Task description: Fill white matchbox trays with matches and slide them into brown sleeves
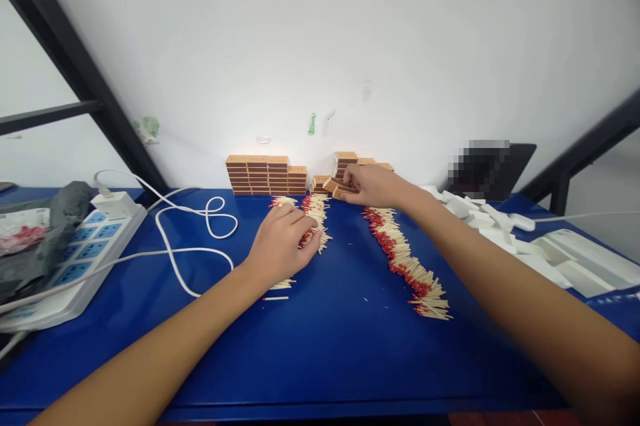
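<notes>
My left hand [284, 239] is curled over the left rows of loose matches [320, 208], with red match heads showing between its thumb and fingers. Part of those rows is hidden under the hand. Farther back, my right hand [374, 185] has its thumb and fingers closed on a tilted matchbox [344, 191] in front of the right stack of matchboxes [345, 158]. A long slanting row of red-headed matches [400, 249] lies below my right hand. Against the wall, to the left, stands a larger stack of matchboxes [257, 176] with dark striking sides.
A white power strip [95, 249] with cables [173, 249] and a grey plastic bag [65, 219] lie at left. White matchbox trays or pieces [480, 219] and a dark screen [510, 169] occupy the right side. The blue tabletop [340, 353] meets a white wall.
</notes>
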`<action>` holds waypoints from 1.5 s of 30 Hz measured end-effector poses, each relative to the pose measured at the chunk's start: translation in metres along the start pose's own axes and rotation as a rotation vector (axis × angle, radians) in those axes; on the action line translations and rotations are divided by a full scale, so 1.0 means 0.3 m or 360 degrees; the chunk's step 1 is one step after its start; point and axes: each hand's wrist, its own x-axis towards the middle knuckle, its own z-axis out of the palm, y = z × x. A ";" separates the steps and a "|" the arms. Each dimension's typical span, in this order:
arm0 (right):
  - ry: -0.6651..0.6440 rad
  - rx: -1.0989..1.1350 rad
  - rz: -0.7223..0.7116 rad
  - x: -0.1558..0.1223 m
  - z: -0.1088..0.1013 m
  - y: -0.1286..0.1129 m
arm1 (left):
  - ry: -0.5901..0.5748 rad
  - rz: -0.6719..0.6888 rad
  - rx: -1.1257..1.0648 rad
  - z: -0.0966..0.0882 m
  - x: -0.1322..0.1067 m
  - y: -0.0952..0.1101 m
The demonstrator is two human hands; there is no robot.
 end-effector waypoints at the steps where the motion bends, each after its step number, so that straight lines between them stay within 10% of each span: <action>1: 0.0031 0.0064 -0.0003 -0.023 -0.024 0.005 | 0.0001 0.0000 -0.0003 0.001 -0.001 0.000; 10: 0.0138 0.0499 0.0418 -0.264 -0.140 0.164 | -0.0031 0.0000 -0.0023 -0.002 0.000 0.007; 19: 0.0066 0.0116 0.1017 -0.385 -0.154 0.383 | -0.0043 0.0030 -0.0013 -0.006 0.008 0.014; 30: -0.0168 -0.0079 0.0908 -0.345 -0.077 0.396 | -0.0098 0.0003 -0.0014 -0.007 0.006 0.008; 40: 0.0174 -0.0162 0.1156 -0.425 -0.141 0.454 | -0.0104 -0.0006 -0.0017 -0.008 0.007 0.009; 45: -0.0190 -0.0131 0.1295 -0.474 -0.137 0.558 | -0.0121 -0.0004 -0.0009 -0.012 0.009 0.013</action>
